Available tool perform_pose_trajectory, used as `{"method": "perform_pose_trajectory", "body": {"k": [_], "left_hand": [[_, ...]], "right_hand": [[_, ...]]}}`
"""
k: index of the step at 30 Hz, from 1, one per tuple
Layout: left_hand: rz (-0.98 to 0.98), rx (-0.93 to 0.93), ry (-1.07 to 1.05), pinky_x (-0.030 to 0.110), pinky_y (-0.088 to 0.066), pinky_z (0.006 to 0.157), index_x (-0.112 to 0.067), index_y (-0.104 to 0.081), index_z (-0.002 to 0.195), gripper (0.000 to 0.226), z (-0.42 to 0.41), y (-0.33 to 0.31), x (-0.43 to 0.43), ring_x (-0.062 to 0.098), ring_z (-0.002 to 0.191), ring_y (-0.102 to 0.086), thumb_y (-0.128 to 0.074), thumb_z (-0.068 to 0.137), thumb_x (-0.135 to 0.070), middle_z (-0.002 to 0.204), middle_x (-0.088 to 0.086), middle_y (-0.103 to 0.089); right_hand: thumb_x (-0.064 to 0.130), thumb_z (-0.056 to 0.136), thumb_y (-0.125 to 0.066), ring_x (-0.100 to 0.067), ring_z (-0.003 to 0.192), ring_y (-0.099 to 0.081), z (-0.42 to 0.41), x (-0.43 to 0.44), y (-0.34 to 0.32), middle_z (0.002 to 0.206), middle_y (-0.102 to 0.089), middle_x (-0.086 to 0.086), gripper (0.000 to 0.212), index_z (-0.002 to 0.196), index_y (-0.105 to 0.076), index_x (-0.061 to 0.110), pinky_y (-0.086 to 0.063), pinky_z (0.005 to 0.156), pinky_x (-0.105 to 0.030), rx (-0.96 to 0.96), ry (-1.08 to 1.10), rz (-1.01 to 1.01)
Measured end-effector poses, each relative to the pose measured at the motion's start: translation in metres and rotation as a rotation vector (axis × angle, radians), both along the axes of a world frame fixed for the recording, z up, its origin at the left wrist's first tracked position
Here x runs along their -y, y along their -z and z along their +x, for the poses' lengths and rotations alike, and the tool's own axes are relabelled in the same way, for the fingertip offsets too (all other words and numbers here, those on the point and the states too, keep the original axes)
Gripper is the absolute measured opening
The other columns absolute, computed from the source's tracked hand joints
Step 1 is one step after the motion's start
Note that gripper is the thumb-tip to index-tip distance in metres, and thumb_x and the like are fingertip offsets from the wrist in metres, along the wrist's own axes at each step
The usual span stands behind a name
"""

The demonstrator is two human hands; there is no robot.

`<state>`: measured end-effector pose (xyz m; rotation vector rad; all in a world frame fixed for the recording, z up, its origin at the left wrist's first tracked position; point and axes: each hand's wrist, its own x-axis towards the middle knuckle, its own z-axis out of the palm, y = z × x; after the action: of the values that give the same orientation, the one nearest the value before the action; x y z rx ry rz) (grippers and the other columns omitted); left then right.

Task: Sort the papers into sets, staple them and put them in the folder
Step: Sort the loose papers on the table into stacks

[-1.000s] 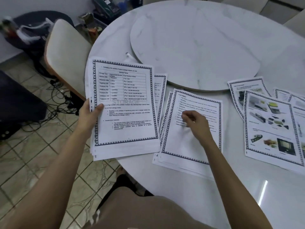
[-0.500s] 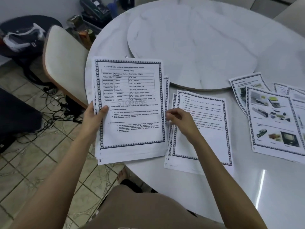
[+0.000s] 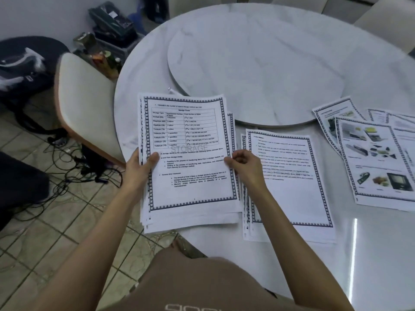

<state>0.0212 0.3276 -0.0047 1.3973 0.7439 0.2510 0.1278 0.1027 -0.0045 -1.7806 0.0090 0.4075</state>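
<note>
Both hands hold a paper stack at the tabletop's 8 o'clock edge.
The left hand grips the left margin, thumb on top; the right hand pinches the right margin. The stack's long axis runs 6 to 12 o'clock, heading toward 12. A second pile lies flat at its 3 o'clock.

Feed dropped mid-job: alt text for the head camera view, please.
A person holds a stack of papers over the edge of a round white table, left grip on its left edge, right grip pinching its right edge. A second pile lies beside it on the table, with picture pages spread further right.
</note>
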Motion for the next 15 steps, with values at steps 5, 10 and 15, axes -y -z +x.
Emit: {"method": "perform_pose_trajectory", "body": {"k": [5, 10, 15], "left_hand": [[-0.035, -0.048, 0.025, 0.049, -0.044, 0.099, -0.022, -0.051, 0.118, 0.033, 0.008, 0.008, -0.014, 0.026, 0.111, -0.058, -0.059, 0.086, -0.027, 0.118, 0.005, -0.061], [-0.032, -0.091, 0.049, 0.048, -0.044, 0.098, -0.017, -0.048, 0.126, 0.040, 0.014, 0.019, -0.030, 0.028, 0.112, -0.057, -0.058, 0.088, -0.023, 0.125, 0.007, -0.059], [-0.035, -0.080, 0.083, 0.039, -0.047, 0.093, -0.013, -0.047, 0.128, 0.038, 0.017, 0.026, -0.038, 0.023, 0.106, -0.058, -0.055, 0.090, -0.017, 0.120, 0.006, -0.059]], "right_hand": [[0.016, 0.081, -0.069, -0.007, 0.067, -0.057, 0.002, -0.011, 0.005, 0.071, -0.062, 0.003, 0.010, 0.074, -0.063, 0.018, -0.047, 0.069, -0.018, 0.056, 0.047, -0.042], [0.015, 0.085, -0.064, -0.001, 0.068, -0.058, 0.002, -0.024, 0.012, 0.072, -0.065, 0.009, 0.006, 0.080, -0.068, 0.017, -0.046, 0.067, -0.009, 0.123, 0.069, -0.083], [0.017, 0.088, -0.061, 0.007, 0.068, -0.056, 0.006, -0.028, 0.016, 0.075, -0.063, 0.013, 0.007, 0.087, -0.066, 0.014, -0.040, 0.062, 0.001, 0.229, 0.187, -0.136]]}}
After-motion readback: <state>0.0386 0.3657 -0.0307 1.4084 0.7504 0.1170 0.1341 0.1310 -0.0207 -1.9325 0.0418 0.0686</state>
